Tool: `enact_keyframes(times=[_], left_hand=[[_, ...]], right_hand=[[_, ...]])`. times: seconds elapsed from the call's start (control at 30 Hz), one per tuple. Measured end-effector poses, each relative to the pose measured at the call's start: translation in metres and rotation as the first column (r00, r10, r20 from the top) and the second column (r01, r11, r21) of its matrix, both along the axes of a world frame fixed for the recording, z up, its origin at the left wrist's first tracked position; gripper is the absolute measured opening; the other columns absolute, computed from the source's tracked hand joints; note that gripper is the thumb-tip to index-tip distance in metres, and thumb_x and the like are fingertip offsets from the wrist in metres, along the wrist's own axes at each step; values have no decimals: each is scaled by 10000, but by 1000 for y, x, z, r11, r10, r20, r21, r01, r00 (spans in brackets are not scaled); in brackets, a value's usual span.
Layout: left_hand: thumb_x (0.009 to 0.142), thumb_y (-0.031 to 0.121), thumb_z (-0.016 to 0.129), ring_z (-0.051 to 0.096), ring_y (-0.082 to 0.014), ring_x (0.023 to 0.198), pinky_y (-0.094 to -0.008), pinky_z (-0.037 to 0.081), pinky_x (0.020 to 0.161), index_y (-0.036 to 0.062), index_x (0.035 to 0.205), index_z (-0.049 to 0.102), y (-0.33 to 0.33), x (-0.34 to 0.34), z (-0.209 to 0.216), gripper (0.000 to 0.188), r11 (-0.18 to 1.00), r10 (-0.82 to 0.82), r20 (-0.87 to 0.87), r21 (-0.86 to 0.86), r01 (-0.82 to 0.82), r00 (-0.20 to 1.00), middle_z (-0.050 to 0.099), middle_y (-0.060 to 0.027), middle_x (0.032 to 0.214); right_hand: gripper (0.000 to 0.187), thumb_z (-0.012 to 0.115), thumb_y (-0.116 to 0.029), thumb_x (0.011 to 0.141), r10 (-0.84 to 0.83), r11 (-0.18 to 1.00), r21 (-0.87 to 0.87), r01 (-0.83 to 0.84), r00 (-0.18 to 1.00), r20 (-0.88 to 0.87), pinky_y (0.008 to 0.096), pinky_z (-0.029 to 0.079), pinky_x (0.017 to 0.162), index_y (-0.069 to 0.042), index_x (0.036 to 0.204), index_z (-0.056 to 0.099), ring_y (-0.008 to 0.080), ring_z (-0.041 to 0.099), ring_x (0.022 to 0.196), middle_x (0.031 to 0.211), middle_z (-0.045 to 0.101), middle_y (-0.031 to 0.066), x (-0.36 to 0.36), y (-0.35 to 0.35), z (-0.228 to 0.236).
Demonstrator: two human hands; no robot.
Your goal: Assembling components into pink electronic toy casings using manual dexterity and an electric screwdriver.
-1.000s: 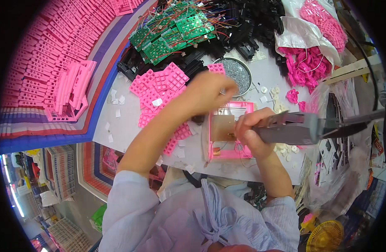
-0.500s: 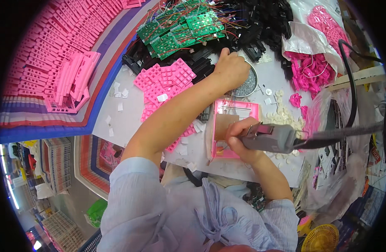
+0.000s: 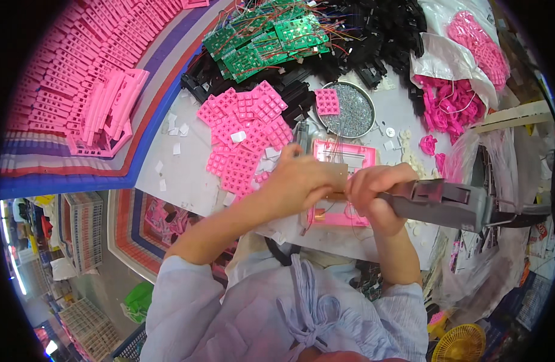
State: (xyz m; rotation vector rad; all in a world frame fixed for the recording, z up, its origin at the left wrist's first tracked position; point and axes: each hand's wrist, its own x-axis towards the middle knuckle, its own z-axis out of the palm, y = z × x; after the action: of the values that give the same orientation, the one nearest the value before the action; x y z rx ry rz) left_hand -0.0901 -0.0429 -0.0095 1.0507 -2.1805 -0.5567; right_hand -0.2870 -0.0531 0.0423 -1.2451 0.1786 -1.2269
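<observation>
the right hand (image 3: 383, 192) has its fingers wrapped around the grey tool (image 3: 443, 202). the left hand (image 3: 301, 186) has its fingers curled near the tool's hidden tip; cannot tell if they pinch anything. the pink case (image 3: 342, 219) lies beneath both hands' fingers. beyond them: a dish (image 3: 374, 117) of metal bits (image 3: 351, 113). left of the left fingers: keypads (image 3: 246, 136).

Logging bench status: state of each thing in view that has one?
Grey tool: gripped in right hand, tip hidden.
Left hand: fingers bent over pink case, grip unclear.
Pink case: open, partly covered.
Tin: open, holding metal pieces.
White bag: open, pink parts showing.
Circuit boards: piled, wired.
Pink keypads: heaped, overlapping.
</observation>
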Motion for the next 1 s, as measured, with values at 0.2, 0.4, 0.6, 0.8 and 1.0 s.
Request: enact_keyframes(times=[0.2, 0.4, 0.6, 0.8, 1.0], left_hand=[[781, 145, 738, 589, -191, 819, -457, 325, 948, 157, 864, 654, 18, 2, -7, 119, 994, -10, -119, 105, 22, 993, 626, 7, 808], [775, 242, 778, 596, -189, 862, -487, 283, 1009, 168, 879, 667, 20, 5, -5, 169, 996, 84, 45, -31, -82, 995, 632, 12, 842], [783, 365, 779, 579, -179, 1004, -535, 259, 1051, 188, 1045, 745, 40, 7, -7, 318, 994, 87, 152, -77, -76, 985, 657, 41, 1054], [788, 359, 778, 572, -181, 1025, -553, 271, 1042, 169, 1035, 752, 50, 6, -16, 312, 988, 124, 184, -116, -104, 975, 662, 43, 1078], [792, 342, 775, 577, -210, 1060, -566, 279, 1034, 146, 987, 743, 50, 6, -12, 278, 993, 115, 174, -60, -106, 978, 664, 9, 1077]], right_hand=[[246, 652, -12, 913, 39, 999, -5, -39, 999, 15, 364, 499, 659, -21, 1085, 476, 181, 554, 679, 793, 581, 98, 5, -1, 1], [239, 648, -2, 912, -6, 1000, 4, 6, 1000, -4, 340, 502, 665, -26, 1082, 481, 175, 581, 711, 814, 594, 93, 14, -3, -2], [165, 658, 55, 861, -215, 968, 94, 233, 962, -170, 235, 458, 590, -6, 988, 572, 72, 561, 690, 826, 606, 45, 27, -21, -33], [186, 656, -7, 903, -207, 977, 2, 215, 943, -260, 265, 438, 564, -34, 1018, 512, 108, 513, 602, 778, 574, 63, 38, -25, -40], [166, 604, 33, 899, -257, 966, -129, 223, 828, -499, 270, 456, 605, -38, 991, 486, 115, 543, 663, 784, 576, 66, 41, -18, -46]])
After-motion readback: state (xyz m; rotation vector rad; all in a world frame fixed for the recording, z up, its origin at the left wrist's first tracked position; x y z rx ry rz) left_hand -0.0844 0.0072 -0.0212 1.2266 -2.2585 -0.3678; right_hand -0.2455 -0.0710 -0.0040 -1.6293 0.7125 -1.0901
